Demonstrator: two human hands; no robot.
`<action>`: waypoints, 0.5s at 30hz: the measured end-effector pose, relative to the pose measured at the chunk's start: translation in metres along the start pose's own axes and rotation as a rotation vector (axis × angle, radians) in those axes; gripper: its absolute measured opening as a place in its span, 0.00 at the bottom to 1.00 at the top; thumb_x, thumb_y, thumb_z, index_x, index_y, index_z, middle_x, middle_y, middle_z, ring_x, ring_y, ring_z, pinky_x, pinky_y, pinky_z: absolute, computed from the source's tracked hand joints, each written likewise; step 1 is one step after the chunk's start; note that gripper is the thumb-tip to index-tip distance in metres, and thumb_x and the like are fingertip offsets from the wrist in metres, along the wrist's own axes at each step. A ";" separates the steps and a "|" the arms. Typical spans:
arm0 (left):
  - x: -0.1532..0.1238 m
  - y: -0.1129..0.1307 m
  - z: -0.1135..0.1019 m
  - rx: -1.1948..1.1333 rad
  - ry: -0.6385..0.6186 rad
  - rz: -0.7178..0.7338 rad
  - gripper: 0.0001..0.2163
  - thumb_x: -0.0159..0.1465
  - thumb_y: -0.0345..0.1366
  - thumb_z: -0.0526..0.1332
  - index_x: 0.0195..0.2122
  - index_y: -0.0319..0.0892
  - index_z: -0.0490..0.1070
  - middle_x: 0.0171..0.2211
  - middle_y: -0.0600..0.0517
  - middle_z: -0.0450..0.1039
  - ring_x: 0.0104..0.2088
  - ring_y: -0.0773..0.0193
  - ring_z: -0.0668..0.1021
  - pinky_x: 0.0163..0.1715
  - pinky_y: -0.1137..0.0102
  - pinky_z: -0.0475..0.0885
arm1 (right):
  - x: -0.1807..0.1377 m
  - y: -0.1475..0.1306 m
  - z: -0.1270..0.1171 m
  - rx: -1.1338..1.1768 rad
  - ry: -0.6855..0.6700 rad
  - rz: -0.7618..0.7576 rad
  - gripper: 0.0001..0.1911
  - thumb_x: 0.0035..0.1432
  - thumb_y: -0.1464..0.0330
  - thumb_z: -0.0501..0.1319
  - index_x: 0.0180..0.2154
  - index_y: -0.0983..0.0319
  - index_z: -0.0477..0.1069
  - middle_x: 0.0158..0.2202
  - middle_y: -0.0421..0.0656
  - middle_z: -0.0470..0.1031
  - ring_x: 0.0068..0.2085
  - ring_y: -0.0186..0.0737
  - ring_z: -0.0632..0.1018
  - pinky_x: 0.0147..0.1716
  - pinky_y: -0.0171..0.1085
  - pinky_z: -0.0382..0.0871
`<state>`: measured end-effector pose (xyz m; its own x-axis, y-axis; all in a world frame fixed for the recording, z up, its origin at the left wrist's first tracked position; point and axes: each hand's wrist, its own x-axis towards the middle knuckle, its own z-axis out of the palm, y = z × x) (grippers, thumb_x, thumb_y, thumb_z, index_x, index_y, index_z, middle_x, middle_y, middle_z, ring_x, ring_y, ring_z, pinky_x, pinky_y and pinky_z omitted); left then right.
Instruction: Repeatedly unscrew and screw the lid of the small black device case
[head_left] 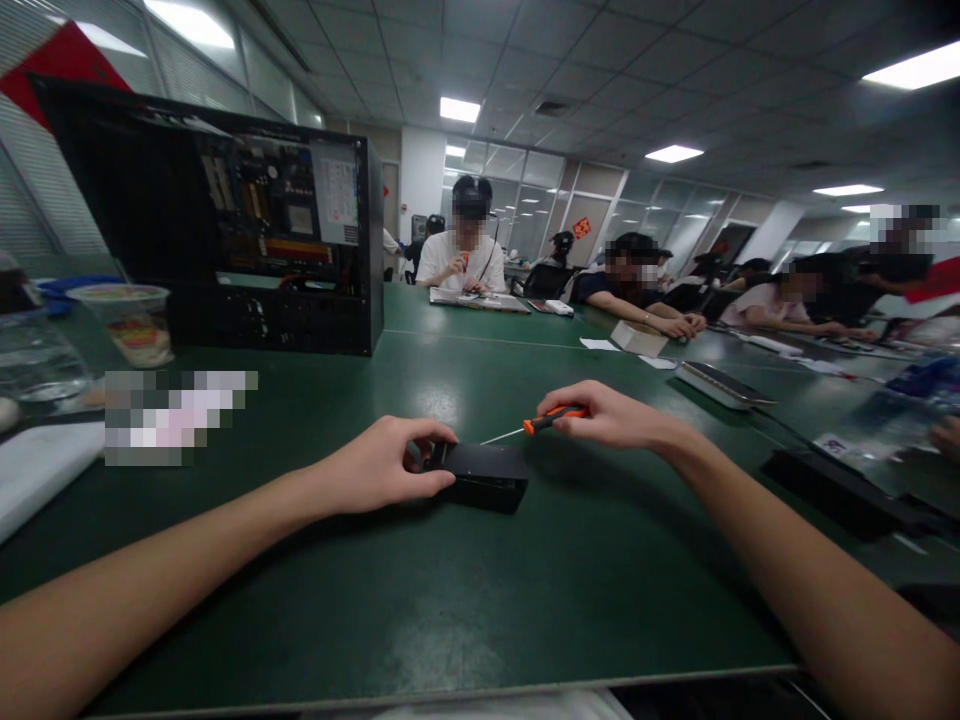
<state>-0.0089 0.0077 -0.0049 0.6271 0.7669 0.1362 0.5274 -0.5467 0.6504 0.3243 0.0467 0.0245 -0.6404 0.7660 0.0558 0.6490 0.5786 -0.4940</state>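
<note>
A small black box lies flat on the green table in front of me. My left hand is closed on its left end, thumb and fingers pinching it. My right hand grips an orange-handled screwdriver. Its thin metal shaft points left and down, with the tip just above the box's top edge.
An open black computer case stands at the back left. Beside it are a plastic cup and a clear bottle. Several people sit along the table's far and right sides with laptops. A black flat device lies to my right.
</note>
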 end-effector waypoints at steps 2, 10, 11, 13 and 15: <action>0.000 0.000 0.001 -0.004 0.007 0.000 0.21 0.63 0.47 0.67 0.54 0.41 0.76 0.40 0.49 0.78 0.34 0.59 0.80 0.36 0.67 0.75 | 0.001 0.000 0.003 0.011 0.010 -0.009 0.18 0.58 0.64 0.57 0.44 0.65 0.79 0.34 0.42 0.76 0.33 0.36 0.71 0.32 0.34 0.63; -0.001 0.002 0.002 -0.008 0.006 0.016 0.21 0.62 0.47 0.68 0.54 0.41 0.76 0.40 0.49 0.80 0.37 0.58 0.81 0.37 0.66 0.75 | 0.005 0.005 0.007 0.054 0.056 -0.032 0.18 0.57 0.64 0.57 0.43 0.65 0.79 0.34 0.42 0.76 0.34 0.37 0.72 0.34 0.35 0.64; -0.001 0.002 0.002 -0.010 0.007 0.013 0.21 0.62 0.46 0.68 0.54 0.41 0.76 0.40 0.49 0.80 0.37 0.58 0.81 0.37 0.66 0.75 | 0.005 0.006 0.007 0.055 0.057 -0.029 0.18 0.57 0.64 0.57 0.43 0.65 0.78 0.34 0.42 0.76 0.34 0.37 0.71 0.33 0.35 0.64; -0.001 0.002 0.002 -0.011 0.014 0.007 0.21 0.62 0.46 0.68 0.53 0.41 0.77 0.39 0.49 0.80 0.36 0.58 0.81 0.37 0.66 0.76 | 0.006 0.006 0.009 0.055 0.056 -0.027 0.17 0.56 0.64 0.57 0.43 0.65 0.78 0.34 0.42 0.75 0.33 0.37 0.71 0.33 0.35 0.63; -0.001 0.002 0.002 -0.012 0.024 0.010 0.21 0.61 0.46 0.68 0.53 0.41 0.77 0.38 0.50 0.80 0.36 0.58 0.80 0.36 0.67 0.75 | 0.006 0.004 0.011 0.060 0.057 -0.034 0.17 0.57 0.65 0.57 0.43 0.65 0.78 0.33 0.41 0.75 0.33 0.37 0.71 0.33 0.34 0.63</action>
<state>-0.0067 0.0051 -0.0054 0.6184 0.7694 0.1600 0.5143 -0.5502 0.6579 0.3188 0.0505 0.0133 -0.6361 0.7619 0.1219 0.6006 0.5881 -0.5416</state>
